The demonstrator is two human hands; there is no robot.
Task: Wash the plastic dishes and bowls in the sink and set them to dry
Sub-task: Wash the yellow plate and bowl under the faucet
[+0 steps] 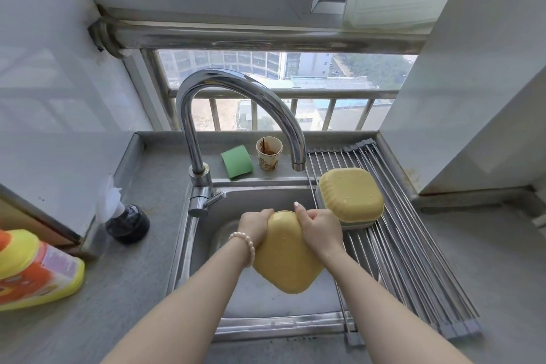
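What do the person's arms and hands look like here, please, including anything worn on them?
Both forearms are bare, with no sleeves in view. The left hand has a bracelet of pale, pearl-like beads round its wrist. The right hand wears nothing visible; its thumbnail looks light-coloured, perhaps polished.

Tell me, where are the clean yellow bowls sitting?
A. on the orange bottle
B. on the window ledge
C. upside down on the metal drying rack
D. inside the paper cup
C: the yellow bowls sit stacked bottom up on the metal drying rack beside the sink.
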